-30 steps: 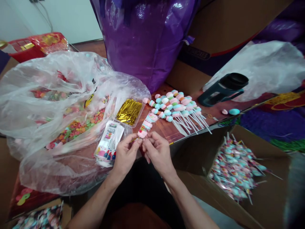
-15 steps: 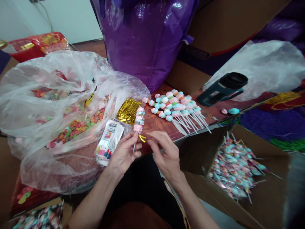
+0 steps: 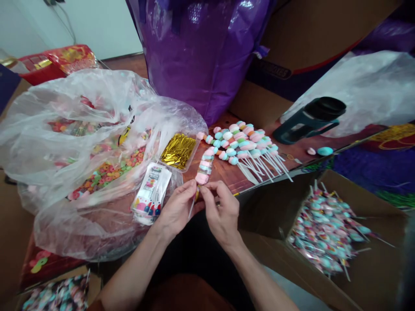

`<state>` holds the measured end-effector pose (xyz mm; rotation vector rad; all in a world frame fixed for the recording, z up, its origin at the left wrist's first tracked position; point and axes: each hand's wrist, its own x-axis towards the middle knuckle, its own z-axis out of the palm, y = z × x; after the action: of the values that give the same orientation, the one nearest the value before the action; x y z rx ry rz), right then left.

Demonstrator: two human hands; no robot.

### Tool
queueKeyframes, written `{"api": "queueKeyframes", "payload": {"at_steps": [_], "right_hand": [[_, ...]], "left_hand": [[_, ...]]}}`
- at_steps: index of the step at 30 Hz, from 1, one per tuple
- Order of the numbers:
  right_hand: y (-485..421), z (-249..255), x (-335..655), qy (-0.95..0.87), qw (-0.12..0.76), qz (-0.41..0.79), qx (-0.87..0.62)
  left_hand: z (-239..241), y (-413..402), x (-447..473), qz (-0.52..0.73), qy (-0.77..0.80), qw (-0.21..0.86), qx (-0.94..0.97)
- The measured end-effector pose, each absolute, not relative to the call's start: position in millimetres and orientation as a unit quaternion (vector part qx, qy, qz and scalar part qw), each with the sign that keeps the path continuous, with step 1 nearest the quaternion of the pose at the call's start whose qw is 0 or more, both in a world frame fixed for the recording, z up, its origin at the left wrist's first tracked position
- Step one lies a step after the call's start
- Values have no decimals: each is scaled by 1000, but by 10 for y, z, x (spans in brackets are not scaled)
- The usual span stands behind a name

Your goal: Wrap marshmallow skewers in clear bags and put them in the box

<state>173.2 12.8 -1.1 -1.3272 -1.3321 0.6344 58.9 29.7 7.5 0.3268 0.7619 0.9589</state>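
A wrapped marshmallow skewer (image 3: 205,166) in pink, white and blue stands tilted in front of me, its white stick pointing down. My left hand (image 3: 180,205) pinches it where the stick meets the wrapper. My right hand (image 3: 222,209) is closed at the same spot, fingertips on a gold twist tie (image 3: 197,191) that they partly hide. Just beyond, a clear tray holds many gold twist ties (image 3: 179,150). Printed plastic sleeves (image 3: 151,190) lie in a stack left of my hands. Unwrapped marshmallow skewers (image 3: 246,142) are piled to the right, sticks toward me.
A large clear bag (image 3: 87,224) of ring candies covers the table's left. Behind stands a purple bag (image 3: 194,65). A dark tumbler (image 3: 309,121) lies tilted at right. Below the table edge, a cardboard box (image 3: 275,255) holds wrapped skewers; another box (image 3: 94,280) sits bottom left.
My right hand has moved in to the skewer's neck and closed on the gold twist tie, whose ends stuck out before. The whole view has shifted slightly.
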Motion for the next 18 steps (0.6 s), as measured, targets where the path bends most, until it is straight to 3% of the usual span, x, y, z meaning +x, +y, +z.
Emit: {"api": "queueKeyframes", "payload": {"at_steps": [3, 5, 8, 13, 18], "right_hand": [[111, 109, 1793, -432, 559, 462, -536], [106, 197, 1859, -407, 561, 505, -515], [65, 317, 1910, -431, 564, 454, -539], [-146, 398, 1899, -506, 552, 344, -567], [-486, 213, 1865, -452, 500, 437, -595]], "left_hand": [[167, 285, 570, 490, 343, 758, 260], [262, 237, 548, 506, 368, 682, 377], [359, 150, 529, 484, 446, 578, 483], [299, 76, 574, 428, 464, 645, 431], [235, -6, 715, 452, 470, 620, 437]]}}
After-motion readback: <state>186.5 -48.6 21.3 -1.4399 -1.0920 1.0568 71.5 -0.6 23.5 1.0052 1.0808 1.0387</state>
